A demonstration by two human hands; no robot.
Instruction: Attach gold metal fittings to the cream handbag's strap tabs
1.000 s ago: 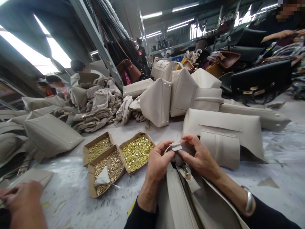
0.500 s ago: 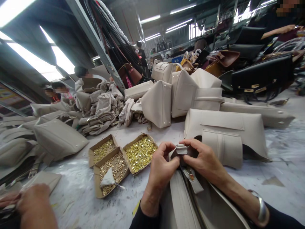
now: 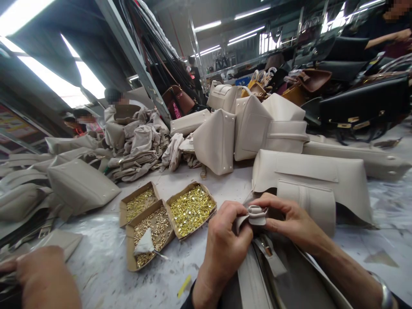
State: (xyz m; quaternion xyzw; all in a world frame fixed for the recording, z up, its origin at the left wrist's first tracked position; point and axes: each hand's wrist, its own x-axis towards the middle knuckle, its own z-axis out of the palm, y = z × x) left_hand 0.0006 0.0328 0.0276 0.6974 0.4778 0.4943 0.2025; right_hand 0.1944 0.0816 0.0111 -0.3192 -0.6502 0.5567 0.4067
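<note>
Hands pinching beige strap tab, left hand fingers closed, right hand fingers closed, no readable writing.

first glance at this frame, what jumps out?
Front and centre, the left hand and right hand pinch a small beige strap tab on the beige bag nearest the camera. Just left of them on the worktable sit three cardboard trays of brass studs. Behind is a heap of matching beige bags, and a co-worker's hand shows at the lower left.
</note>
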